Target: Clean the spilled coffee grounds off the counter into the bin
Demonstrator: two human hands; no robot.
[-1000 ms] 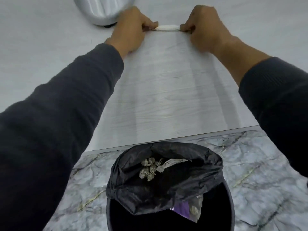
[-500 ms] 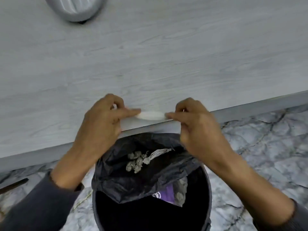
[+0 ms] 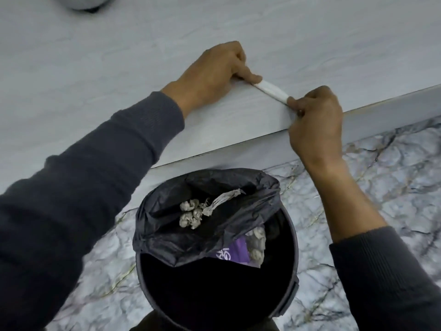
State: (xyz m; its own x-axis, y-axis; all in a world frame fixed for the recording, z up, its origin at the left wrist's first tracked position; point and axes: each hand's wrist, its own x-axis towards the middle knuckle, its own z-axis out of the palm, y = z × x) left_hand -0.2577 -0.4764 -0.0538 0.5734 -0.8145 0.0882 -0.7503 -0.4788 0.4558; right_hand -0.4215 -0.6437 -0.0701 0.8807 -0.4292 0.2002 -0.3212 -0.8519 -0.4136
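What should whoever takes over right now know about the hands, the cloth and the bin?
Left hand: grip on the far end of the rolled white cloth, on the counter.
Right hand: grip on the near end, at the counter's front edge.
Bin: on the floor below the edge, black liner open, crumpled tissue inside.
Done: no grounds visible on the counter here.
Left: finish this pass to the edge; drop the cloth's catch into the bin.

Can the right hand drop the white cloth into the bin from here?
Probably yes. The right hand pinches one end of the white cloth at the counter edge, and the bin stands open just below, nothing between. The left hand grips the other end.
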